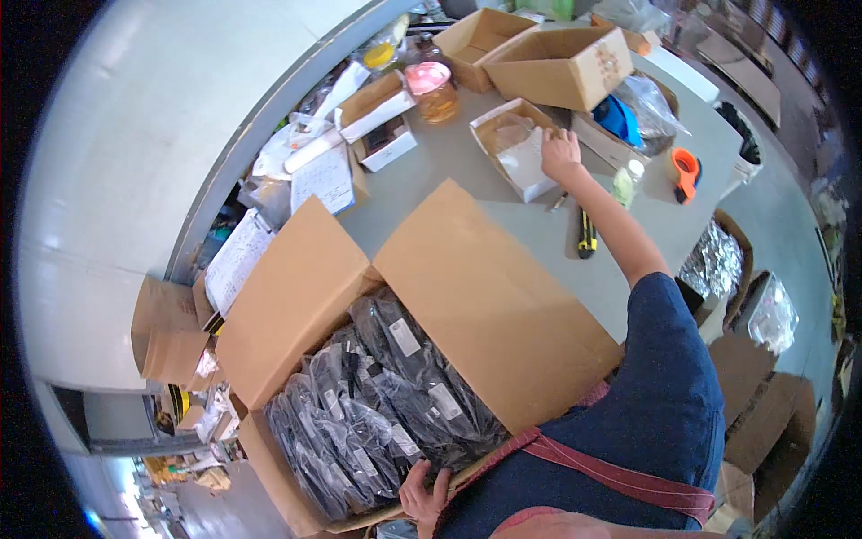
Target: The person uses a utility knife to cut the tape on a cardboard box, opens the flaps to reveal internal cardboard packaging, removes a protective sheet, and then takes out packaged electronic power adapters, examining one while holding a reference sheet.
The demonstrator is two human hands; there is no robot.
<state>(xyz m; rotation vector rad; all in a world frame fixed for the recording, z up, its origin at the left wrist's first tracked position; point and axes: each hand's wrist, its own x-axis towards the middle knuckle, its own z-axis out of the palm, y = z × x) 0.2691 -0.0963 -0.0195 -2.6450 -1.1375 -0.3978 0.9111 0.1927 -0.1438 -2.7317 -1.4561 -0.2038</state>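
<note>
A large open cardboard box (pixel 489 305) stands in front of me with its flaps spread. Inside it lie several dark items in clear plastic bags (pixel 382 386), many with white labels. My left hand (pixel 422 496) rests at the box's near edge beside the bags, its fingers apart. My right arm stretches far across the table to a small open white box (pixel 530 184). At that box's right rim, my right hand (pixel 561 154) has its fingers curled together; what they hold, if anything, is hidden. Clear plastic and a white sheet show in the small box.
A yellow-and-black utility knife (pixel 586 235), a small bottle (pixel 627 183) and an orange tape dispenser (pixel 685 175) lie or stand right of the small box. Open cartons (pixel 561 67) and a pink-lidded jar (pixel 433 90) stand behind. Written sheets (pixel 323 182) lie left.
</note>
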